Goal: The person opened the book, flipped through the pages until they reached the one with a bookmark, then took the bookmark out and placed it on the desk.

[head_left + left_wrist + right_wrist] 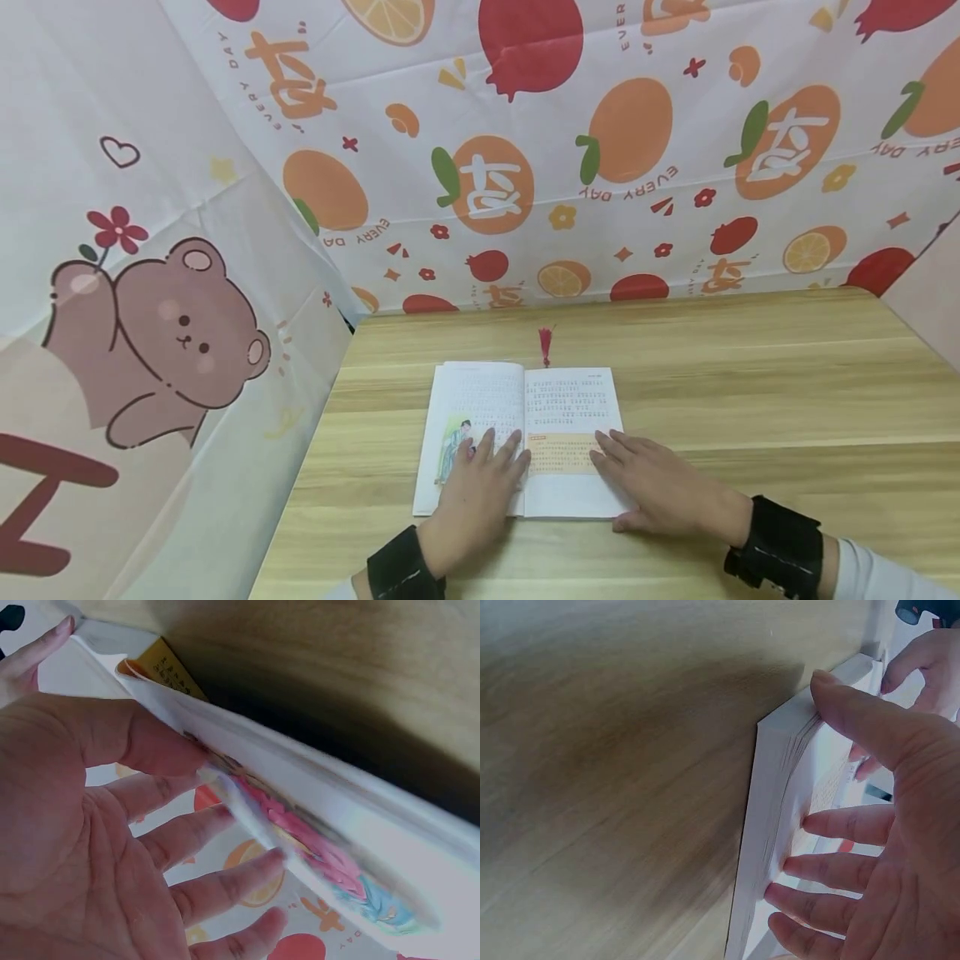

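Note:
An open book (566,496) lies flat on the table, showing printed text on both pages and a tinted text box on the right one. My left hand (476,496) rests on the lower left page, fingers spread beside a coloured picture (452,442) of a figure. In the left wrist view, the thumb lies against the page near that illustration. The fingertips of my right hand (660,483) touch the right page near its outer edge. Its thumb (847,712) is at the book's lower corner, beside the thick stack of page edges (769,802).
A red tassel (545,343) sticks out beyond the book's top edge. The wood-grain table (750,367) extends on both sides of the book. Behind it hangs a fruit-print cloth (555,217), and a bear-print cloth (187,325) hangs at the left.

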Available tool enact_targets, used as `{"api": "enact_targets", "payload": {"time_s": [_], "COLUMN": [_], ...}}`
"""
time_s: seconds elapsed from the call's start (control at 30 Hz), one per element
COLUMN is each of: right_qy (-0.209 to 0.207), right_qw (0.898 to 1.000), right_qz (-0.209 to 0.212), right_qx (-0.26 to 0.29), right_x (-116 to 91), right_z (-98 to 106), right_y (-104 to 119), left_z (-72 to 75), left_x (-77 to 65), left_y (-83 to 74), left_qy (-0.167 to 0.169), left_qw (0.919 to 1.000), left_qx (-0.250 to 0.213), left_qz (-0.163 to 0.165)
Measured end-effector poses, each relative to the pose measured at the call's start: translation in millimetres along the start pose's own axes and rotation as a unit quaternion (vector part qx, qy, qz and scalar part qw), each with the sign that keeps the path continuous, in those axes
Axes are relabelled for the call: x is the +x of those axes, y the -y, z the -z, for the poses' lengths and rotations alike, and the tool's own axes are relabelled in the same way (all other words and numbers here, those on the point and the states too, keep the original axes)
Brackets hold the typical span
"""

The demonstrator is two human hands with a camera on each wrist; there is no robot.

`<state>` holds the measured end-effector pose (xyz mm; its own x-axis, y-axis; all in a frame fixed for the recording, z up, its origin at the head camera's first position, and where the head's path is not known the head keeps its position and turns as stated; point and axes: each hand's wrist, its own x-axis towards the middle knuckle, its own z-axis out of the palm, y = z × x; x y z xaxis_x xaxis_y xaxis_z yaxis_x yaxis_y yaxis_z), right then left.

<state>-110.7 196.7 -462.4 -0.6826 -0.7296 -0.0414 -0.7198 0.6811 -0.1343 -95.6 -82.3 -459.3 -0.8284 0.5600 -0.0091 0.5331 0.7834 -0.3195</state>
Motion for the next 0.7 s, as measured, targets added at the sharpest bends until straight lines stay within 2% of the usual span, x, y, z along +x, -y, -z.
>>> {"api": "enact_targets", "payload": {"time_s": [0.1,0.27,0.7], "right_qy": [-0.002,0.000,0.005], "right_qw": [1.000,1.000,0.999], "right_qz": [-0.003,-0.008,-0.008], "right_qx": [0.007,0.017,0.037], "right_x": [0.1,1.0,4.5], "right_z": [0.6,2.4,8.6], "right_y": [0.1,-0.5,-2.7], "left_z": [1.9,1.5,6.7], "left_x": [0.7,1.6,1.8], "left_y": [0.8,1.9,5.3], "left_qy": [0.008,0.013,0.018], "left_qw": [0.9993,0.9982,0.9964], "left_qx": [-0.035,-0.058,-0.083], "left_qz": [0.007,0.007,-0.002]}}
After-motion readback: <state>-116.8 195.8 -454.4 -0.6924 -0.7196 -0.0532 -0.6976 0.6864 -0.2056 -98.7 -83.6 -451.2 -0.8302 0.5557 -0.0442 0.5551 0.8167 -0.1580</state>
